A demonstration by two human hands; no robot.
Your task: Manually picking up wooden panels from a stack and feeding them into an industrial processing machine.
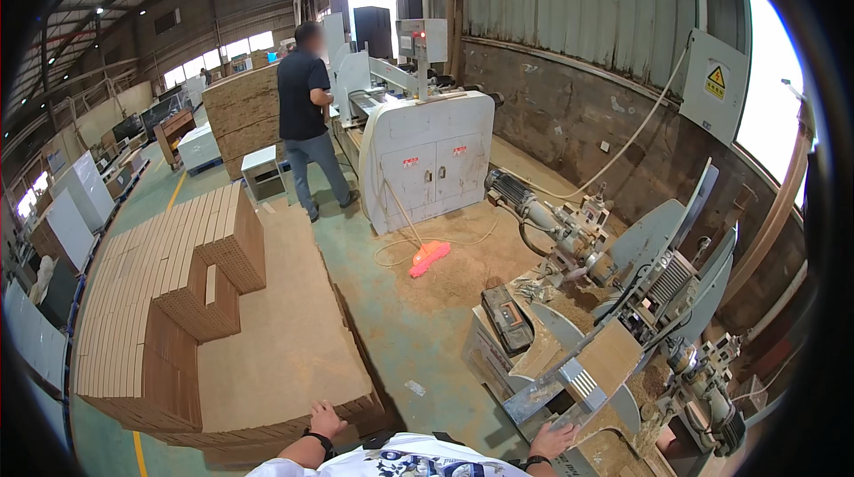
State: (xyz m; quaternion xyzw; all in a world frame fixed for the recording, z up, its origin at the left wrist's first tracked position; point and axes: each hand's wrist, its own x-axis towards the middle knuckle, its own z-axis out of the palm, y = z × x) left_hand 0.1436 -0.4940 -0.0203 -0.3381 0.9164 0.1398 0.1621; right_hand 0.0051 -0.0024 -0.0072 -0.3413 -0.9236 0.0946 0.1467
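Observation:
My left hand (326, 421) lies at the near edge of a large flat brown board (285, 335), its fingers apart and nothing in it. The board tops a low stack, and rows of narrow brown panel strips (147, 272) are piled high along its left and far sides. My right hand (552, 440) is beside the front of a dusty woodworking machine (614, 370), fingers stretched out, with no object seen in it. Just beyond it are a shiny metal guide (543, 395) and a brown panel (609, 357) lying on the machine.
A person in a dark shirt (304, 90) stands at a white machine (427, 152) ahead. A pink-headed mop (429, 257) lies on the sawdust-strewn floor (463, 286). Electric motors (516, 192) and large grey guards (658, 223) stick out at right. A hose (640, 143) hangs along the wall.

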